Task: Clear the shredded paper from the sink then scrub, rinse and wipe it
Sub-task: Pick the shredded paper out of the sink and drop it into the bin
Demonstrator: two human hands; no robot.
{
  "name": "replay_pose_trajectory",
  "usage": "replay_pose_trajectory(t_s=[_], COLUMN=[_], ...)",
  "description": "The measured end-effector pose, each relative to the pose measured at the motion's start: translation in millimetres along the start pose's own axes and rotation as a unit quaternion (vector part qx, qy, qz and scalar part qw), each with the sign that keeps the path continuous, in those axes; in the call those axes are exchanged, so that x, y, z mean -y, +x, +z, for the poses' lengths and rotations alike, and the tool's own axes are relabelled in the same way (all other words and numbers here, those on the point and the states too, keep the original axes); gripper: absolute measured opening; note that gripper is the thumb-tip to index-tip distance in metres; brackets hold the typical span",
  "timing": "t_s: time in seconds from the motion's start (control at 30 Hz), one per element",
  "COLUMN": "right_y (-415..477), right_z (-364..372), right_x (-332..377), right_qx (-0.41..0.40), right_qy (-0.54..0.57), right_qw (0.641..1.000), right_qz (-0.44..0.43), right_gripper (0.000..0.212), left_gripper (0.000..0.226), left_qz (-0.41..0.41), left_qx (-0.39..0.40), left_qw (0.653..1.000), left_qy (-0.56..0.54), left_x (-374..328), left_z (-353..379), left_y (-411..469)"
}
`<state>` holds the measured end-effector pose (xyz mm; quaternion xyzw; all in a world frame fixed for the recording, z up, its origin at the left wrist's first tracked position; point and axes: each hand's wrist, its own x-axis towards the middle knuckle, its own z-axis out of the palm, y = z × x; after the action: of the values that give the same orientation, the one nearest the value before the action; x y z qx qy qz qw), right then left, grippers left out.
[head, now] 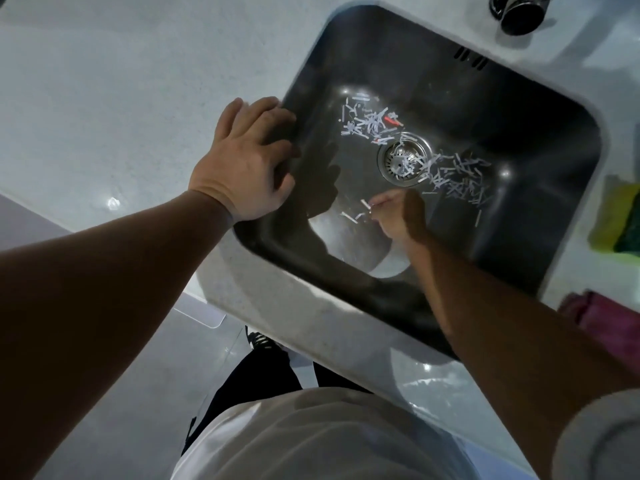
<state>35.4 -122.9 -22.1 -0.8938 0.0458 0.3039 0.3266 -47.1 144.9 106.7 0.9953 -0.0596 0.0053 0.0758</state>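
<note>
A dark steel sink (pixel 540 216) is set into a pale speckled counter. White shredded paper strips (pixel 370 124) lie scattered left of the round drain (pixel 405 161), and more strips (pixel 460 181) lie to its right, some across the strainer. A red scrap (pixel 390 117) sits among the far strips. My left hand (pixel 249 157) rests on the sink's left rim, fingers curled over the edge. Down inside the basin, my right hand (pixel 398 216) pinches a few paper strips near the front of the bottom.
The black tap base (pixel 521 10) stands at the top right. A yellow-green sponge or cloth (pixel 616 220) and a pink cloth (pixel 602 313) lie on the counter to the right of the sink. The pale counter (pixel 121 98) stretches left. Legs and a shoe show below.
</note>
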Motion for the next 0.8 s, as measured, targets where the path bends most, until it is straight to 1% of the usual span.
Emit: replay_pose_trajectory(t_s=[0.03, 0.07, 0.1, 0.13, 0.17, 0.2, 0.23, 0.3, 0.37, 0.4, 0.43, 0.47, 0.53, 0.6, 0.67, 0.7, 0.8], right_y=[-1, -3, -7, -10, -14, -20, -25, -34, -40, -41, -40, -43, -48, -49, -46, -46, -43], right_z=[-11, -22, -32, -40, -48, -55, -60, -64, -66, -65, -64, -64, -60, -57, -54, -53, -52], right_x=[-9, -17, -26, -31, -37, -39, -42, -49, -53, -57, -61, -62, -63, -63, -67, -68, -71], right_qx=[0.001, 0.000, -0.007, -0.021, -0.028, -0.033, -0.040, -0.056, -0.092, -0.097, -0.094, -0.088, -0.081, -0.080, -0.099, -0.114, -0.126], right_qy=[0.076, 0.156, 0.237, 0.303, 0.352, 0.384, 0.404, 0.419, 0.402, 0.408, 0.405, 0.417, 0.460, 0.493, 0.511, 0.512, 0.534], right_qw=[0.996, 0.985, 0.967, 0.947, 0.929, 0.916, 0.907, 0.899, 0.904, 0.902, 0.905, 0.899, 0.876, 0.857, 0.843, 0.838, 0.821], right_qz=[0.037, 0.069, 0.092, 0.108, 0.112, 0.113, 0.108, 0.114, 0.109, 0.101, 0.093, 0.104, 0.119, 0.124, 0.137, 0.149, 0.157], right_gripper=[0.023, 0.021, 0.017, 0.019, 0.022, 0.021, 0.019, 0.019, 0.014, 0.012, 0.009, 0.010, 0.019, 0.026, 0.025, 0.023, 0.020], left_gripper=[0.040, 0.039, 0.038, 0.037, 0.035, 0.034, 0.032, 0.030, 0.031, 0.032, 0.032, 0.030, 0.030, 0.033, 0.035, 0.042, 0.057], left_qz=[0.002, 0.003, 0.007, 0.011, 0.016, 0.027, 0.049, 0.120, 0.166, 0.171, 0.158, 0.131, 0.105, 0.139, 0.189, 0.216, 0.234], left_qx=[-0.002, -0.004, -0.007, -0.013, -0.019, -0.027, -0.031, -0.017, 0.036, 0.082, 0.134, 0.184, 0.264, 0.311, 0.311, 0.298, 0.266], left_qw=[1.000, 1.000, 1.000, 1.000, 1.000, 0.999, 0.998, 0.989, 0.981, 0.979, 0.978, 0.974, 0.958, 0.939, 0.930, 0.928, 0.934], left_qy=[-0.002, -0.005, -0.008, -0.009, -0.005, 0.008, 0.030, 0.085, 0.096, 0.072, 0.040, 0.008, -0.025, -0.054, -0.060, -0.056, -0.055], left_x=[-1, -2, -3, -4, -6, -6, -5, -8, -19, -30, -43, -55, -70, -80, -83, -84, -82], left_z=[-1, -2, -3, -5, -6, -7, -6, -4, 2, 7, 12, 18, 37, 60, 89, 103, 146], left_y=[0, -1, -1, -2, -2, -4, -5, -6, -2, 2, 7, 13, 25, 39, 53, 61, 82])
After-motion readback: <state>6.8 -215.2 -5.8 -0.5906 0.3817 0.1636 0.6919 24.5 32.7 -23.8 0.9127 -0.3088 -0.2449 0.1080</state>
